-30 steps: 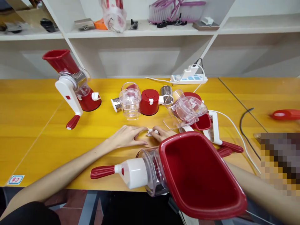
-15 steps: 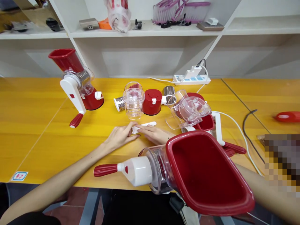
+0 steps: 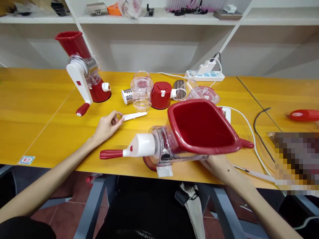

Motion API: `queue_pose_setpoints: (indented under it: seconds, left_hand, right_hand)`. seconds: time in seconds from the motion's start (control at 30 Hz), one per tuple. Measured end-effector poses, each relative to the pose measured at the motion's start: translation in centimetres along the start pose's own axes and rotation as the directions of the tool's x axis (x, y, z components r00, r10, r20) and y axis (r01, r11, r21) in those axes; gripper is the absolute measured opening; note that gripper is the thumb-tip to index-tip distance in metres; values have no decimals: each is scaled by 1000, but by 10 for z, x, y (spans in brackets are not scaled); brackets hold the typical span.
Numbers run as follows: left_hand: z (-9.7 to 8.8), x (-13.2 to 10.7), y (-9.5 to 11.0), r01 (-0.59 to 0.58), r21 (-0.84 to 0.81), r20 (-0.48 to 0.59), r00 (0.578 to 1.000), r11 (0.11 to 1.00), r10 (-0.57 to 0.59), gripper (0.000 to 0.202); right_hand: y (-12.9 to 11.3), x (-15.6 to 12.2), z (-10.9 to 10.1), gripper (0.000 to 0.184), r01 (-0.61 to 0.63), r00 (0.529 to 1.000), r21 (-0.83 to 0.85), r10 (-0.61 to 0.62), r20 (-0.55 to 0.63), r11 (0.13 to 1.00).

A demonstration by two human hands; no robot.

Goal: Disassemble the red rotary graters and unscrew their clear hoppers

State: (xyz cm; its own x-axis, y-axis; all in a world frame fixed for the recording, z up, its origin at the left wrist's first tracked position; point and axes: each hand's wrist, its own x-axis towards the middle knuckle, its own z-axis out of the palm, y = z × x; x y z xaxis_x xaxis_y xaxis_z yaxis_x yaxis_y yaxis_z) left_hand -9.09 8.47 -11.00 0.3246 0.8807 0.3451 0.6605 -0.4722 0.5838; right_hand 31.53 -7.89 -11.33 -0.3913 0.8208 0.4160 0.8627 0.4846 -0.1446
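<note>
Just left of the frame's centre, the left hand (image 3: 108,126) has its thumb and index finger nearly closed, pinching the left end of a white plastic strip (image 3: 136,116). The strip is slim and smooth, slants slightly up to the right and narrows to a blunt tip near a clear plastic housing (image 3: 142,88).

At the centre and right of centre stands a hand grater (image 3: 163,144): glossy red hopper (image 3: 203,127) with a wide, rounded four-sided mouth, see-through body, and white crank (image 3: 142,145) with a ribbed red handle (image 3: 111,154) pointing left. The right hand (image 3: 211,162) is below the hopper, its fingers hidden, so their grip cannot be told. A second grater (image 3: 99,91) stands upper left.
</note>
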Motion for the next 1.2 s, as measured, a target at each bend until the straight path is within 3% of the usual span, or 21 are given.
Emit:
queue_pose_setpoints:
  seconds: [0.1,0.17,0.23,0.27,0.3,0.37,0.4,0.47,0.57,0.67,0.83,1.07,1.2]
  left_hand:
    - [-19,-17,22,18,-191,-221,973,981,-61,22]
    - [-27,-39,47,-31,-290,-381,920,956,-86,21]
    - [-22,-71,78,-133,-334,-543,836,933,-75,21]
    - [-14,-90,94,-149,-340,-561,825,928,-73,21]
    - [-2,-110,109,-156,-338,-556,829,928,-63,21]
    - [30,-147,135,-104,-329,-358,934,939,-22,15]
    - [46,-160,145,-69,-303,-277,961,951,-19,30]
    - [73,-173,158,19,-199,-213,975,980,-62,71]
    - [90,-159,165,75,-153,-149,984,985,-99,104]
    - [91,-131,169,82,-185,-156,982,979,-111,113]
    - [90,-108,168,110,-194,-159,977,975,-142,102]
    - [68,-96,137,-108,-218,-20,994,970,106,82]
    - [60,-89,128,-130,-210,18,990,969,137,81]
  right_hand:
    - [1,-9,15,38,-17,998,-40,15,-53,999]
    - [2,-11,23,39,-57,996,-54,54,-69,997]
    - [4,-11,29,41,-96,994,-55,92,-65,994]
    - [5,-10,31,43,-109,993,-51,106,-60,993]
    - [5,-9,32,43,-121,991,-45,118,-57,992]
    - [6,-6,34,45,-138,989,-35,136,-62,990]
    - [5,-5,35,46,-145,987,-31,142,-70,989]
    - [4,-3,35,47,-152,985,-24,149,-90,988]
    - [2,-2,36,47,-155,981,-13,153,-116,988]
    - [1,-4,37,49,-163,978,4,162,-129,987]
    - [-2,-6,34,50,-155,982,40,158,-103,987]
    - [2,-8,35,51,-136,985,81,144,-95,987]
    - [1,-5,38,50,-121,989,92,129,-79,988]
